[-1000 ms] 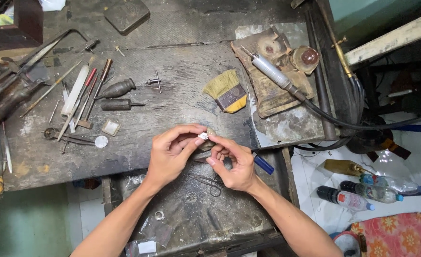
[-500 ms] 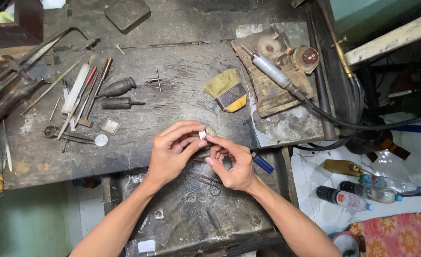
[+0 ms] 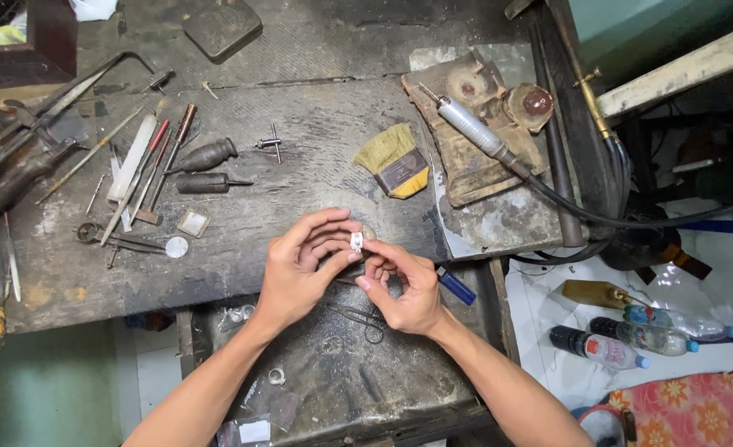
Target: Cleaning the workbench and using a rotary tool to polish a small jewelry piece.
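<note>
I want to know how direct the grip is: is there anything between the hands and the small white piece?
Nothing visible. The left hand pinches the small white piece directly in bare fingertips, and the right hand has its fingers right beside it, above the open drawer.

Two bare forearms reach in from the bottom edge, with no sleeves, gloves, watch or bracelets showing on either. The left hand (image 3: 300,273) and the right hand (image 3: 403,285) are lean, with long slim fingers and short nails. No rings can be made out on any finger.
</note>
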